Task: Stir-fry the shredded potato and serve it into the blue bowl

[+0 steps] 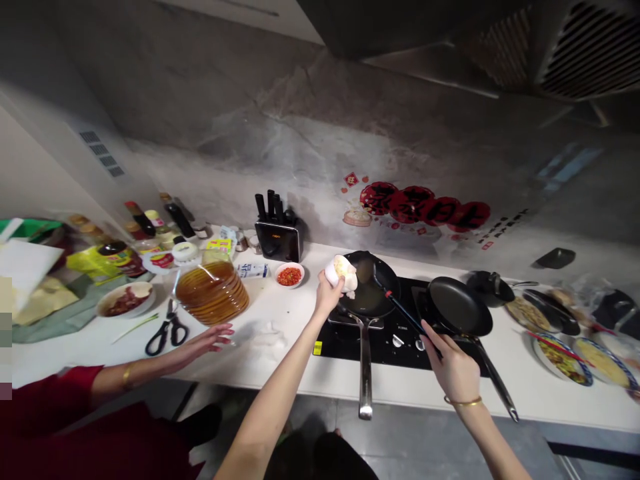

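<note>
My left hand (330, 295) is closed on a small white bowl (334, 272), tipped toward a black frying pan (383, 277). Pale chopped bits (343, 267), possibly garlic, show in the bowl, and a little pale stuff lies just below its rim. In my right hand (453, 363) is the dark handle of a spatula (407, 313), whose head reaches into the pan. The pan sits on the left burner of the black cooktop (325, 339), its steel handle (366, 373) pointing toward me.
Another person's hand (213, 339) reaches over the counter at left, near an oil jug (213, 290), scissors (169, 330) and a bowl of meat (127, 300). A bowl of chopped red chilli (289, 275) stands beside the knife block (279, 240). A second frying pan (460, 307) and filled dishes (560, 360) lie right.
</note>
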`<state>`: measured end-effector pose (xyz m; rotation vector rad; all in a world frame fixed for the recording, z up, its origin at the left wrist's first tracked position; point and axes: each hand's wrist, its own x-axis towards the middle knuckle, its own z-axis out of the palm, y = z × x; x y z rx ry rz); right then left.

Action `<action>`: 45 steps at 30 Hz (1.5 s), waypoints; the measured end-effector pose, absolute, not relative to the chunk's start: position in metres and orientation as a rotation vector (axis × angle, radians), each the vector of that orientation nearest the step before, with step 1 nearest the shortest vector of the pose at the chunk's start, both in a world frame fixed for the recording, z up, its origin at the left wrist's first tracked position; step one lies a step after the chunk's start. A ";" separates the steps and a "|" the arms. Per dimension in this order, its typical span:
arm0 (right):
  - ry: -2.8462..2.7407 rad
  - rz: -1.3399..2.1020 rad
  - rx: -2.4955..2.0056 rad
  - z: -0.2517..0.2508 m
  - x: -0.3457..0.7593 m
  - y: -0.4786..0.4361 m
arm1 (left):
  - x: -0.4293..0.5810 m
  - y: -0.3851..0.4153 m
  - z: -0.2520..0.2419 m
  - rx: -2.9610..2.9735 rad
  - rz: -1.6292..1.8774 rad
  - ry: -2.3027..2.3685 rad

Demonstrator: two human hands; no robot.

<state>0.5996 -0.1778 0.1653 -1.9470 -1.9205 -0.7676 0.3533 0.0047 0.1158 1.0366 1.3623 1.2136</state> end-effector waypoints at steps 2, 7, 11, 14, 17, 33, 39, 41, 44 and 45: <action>-1.937 -0.733 -1.934 0.163 0.596 -0.176 | 0.352 0.004 0.119 1.044 1.196 1.382; -1.942 -0.706 -1.946 0.157 0.591 -0.167 | 0.348 0.001 0.124 1.041 1.177 1.397; -1.897 -0.709 -1.990 0.158 0.596 -0.160 | 0.345 0.002 0.121 1.000 1.198 1.389; -1.860 -0.666 -2.026 0.159 0.601 -0.158 | 0.344 0.005 0.118 0.958 1.226 1.371; -1.820 -0.489 -2.119 0.159 0.608 -0.159 | 0.338 0.003 0.118 0.920 1.252 1.325; -1.998 0.596 -2.229 0.127 0.616 -0.106 | 0.207 -0.144 0.011 0.312 1.515 1.363; -1.933 0.480 -2.421 0.123 0.596 -0.070 | 0.168 -0.166 -0.024 0.220 1.555 1.461; -1.926 0.490 -2.427 0.129 0.602 -0.067 | 0.158 -0.166 -0.028 0.197 1.563 1.476; -1.943 0.535 -2.414 0.144 0.616 -0.077 | 0.145 -0.164 -0.036 0.225 1.570 1.495; -1.946 0.554 -2.405 0.150 0.620 -0.082 | 0.141 -0.163 -0.040 0.238 1.573 1.503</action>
